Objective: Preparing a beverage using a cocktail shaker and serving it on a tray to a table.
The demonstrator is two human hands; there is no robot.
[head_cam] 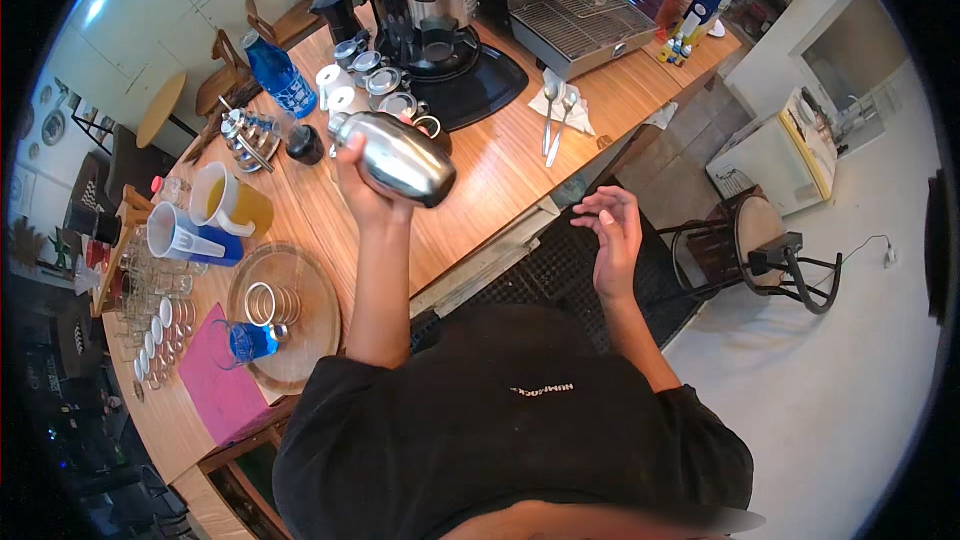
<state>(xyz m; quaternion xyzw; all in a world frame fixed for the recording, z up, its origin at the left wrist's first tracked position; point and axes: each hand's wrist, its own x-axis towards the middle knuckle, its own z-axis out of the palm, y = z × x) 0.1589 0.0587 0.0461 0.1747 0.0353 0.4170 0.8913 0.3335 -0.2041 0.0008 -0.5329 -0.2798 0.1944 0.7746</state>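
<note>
My left hand (pixel 375 191) is closed around a stainless-steel cocktail shaker (pixel 401 161), which lies tilted in the grip, its narrow end to the upper left, above the wooden counter. My right hand (pixel 616 240) is held in the air past the counter's edge, its fingers loosely bent and nothing in them. On the counter to the left, a round wooden tray (pixel 319 300) bears a metal coil spring (pixel 271 305) and a glass of blue liquid (pixel 251 342) with a small metal piece, perhaps a jigger, at its side. Two spoons (pixel 555 127) lie on a napkin right of the shaker.
A coffee grinder (pixel 439 7) and an espresso machine (pixel 581 22) stand at the back. Pitchers with yellow (pixel 247 202) and blue (pixel 196 234) contents, a blue bottle (pixel 277 75) and many glasses (pixel 139 277) line the left. A stool (pixel 757 232) stands at right.
</note>
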